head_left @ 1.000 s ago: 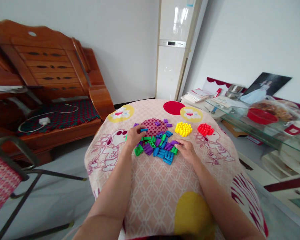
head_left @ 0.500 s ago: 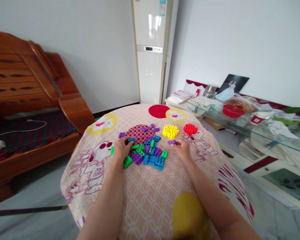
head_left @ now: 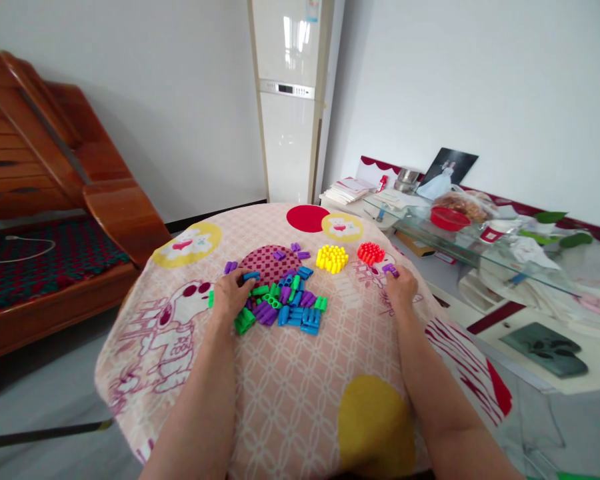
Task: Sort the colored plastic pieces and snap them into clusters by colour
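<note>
My left hand (head_left: 231, 291) is closed on a blue plastic piece (head_left: 251, 275) at the left edge of a mixed heap. Green pieces (head_left: 244, 321), purple pieces (head_left: 266, 313) and blue pieces (head_left: 300, 316), shaped like joined short tubes, make up that heap. Out to the right, my right hand (head_left: 401, 285) pinches a purple plastic piece (head_left: 391, 270) by its near side, just beyond the red cluster. Upright yellow pieces (head_left: 332, 259) stand grouped behind the heap, and upright red pieces (head_left: 371, 253) form another group to their right.
A patterned cloth covers the round table (head_left: 290, 393). Loose purple pieces (head_left: 300, 252) lie behind the heap. To the right is a glass-topped cabinet (head_left: 430, 230) with papers and a red bowl (head_left: 450, 218). A wooden sofa (head_left: 125, 200) stands left, a white cooling unit (head_left: 290, 140) behind.
My right hand has carried the purple piece rightward, from in front of the yellow group to beside the red one. My left hand stays at the heap with the blue piece. The view has shifted slightly.
</note>
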`<state>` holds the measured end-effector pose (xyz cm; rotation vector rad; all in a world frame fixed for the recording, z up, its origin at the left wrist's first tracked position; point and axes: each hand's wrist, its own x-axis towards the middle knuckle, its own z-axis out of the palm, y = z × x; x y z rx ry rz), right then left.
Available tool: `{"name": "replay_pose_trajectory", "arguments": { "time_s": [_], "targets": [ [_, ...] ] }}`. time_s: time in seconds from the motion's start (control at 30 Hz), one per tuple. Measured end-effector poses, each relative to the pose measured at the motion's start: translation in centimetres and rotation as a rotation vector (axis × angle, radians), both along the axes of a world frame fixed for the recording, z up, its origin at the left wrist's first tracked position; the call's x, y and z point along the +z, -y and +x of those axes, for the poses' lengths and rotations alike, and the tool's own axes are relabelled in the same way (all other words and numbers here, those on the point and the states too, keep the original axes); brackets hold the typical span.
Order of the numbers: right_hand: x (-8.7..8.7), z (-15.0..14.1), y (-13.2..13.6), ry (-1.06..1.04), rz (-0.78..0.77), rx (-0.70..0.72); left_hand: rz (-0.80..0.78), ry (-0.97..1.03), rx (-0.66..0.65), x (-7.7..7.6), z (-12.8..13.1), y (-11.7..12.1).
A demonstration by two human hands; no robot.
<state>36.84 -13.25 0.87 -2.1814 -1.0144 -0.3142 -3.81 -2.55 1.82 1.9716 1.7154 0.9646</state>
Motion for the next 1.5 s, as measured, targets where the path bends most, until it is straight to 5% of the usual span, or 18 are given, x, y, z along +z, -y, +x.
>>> {"name": "replay_pose_trajectory", "arguments": {
  "time_s": [0.3,0.5,0.67,0.87,1.0,1.1,1.23,1.5],
  "targets": [
    [1.7,3.7,0.1,0.171,-0.451,0.141,0.041,0.024,0.015,0.2,0.3,0.1],
    [2.0,5.2,-0.5,0.261,-0.557,0.283,0.186,0.146,0.133,3.4,1.7,1.6],
    [2.1,6.9,-0.7,0.091,-0.458,0.371,0.267,0.211,-0.066,5.8,7.1,3.9],
    [3.1,4.9,0.5,0.126,-0.106,0.266,0.142,0.275,-0.415,4.5,15.2,6.1],
    [2.8,0.1,1.3,0.1,0.035,0.683,0.088,0.113,-0.496,2.6,17.1,7.0],
    [1.8,-3.0,1.7,0.079,0.0,0.94,0.067,-0.001,-0.517,1.6,16.7,7.3],
    [0.5,-4.6,1.6,0.095,-0.051,1.028,0.103,-0.147,-0.39,1.4,14.9,7.0],
    [0.3,-3.7,1.4,0.087,-0.084,0.997,0.071,-0.238,-0.118,5.7,7.0,4.9]
  ]
}}
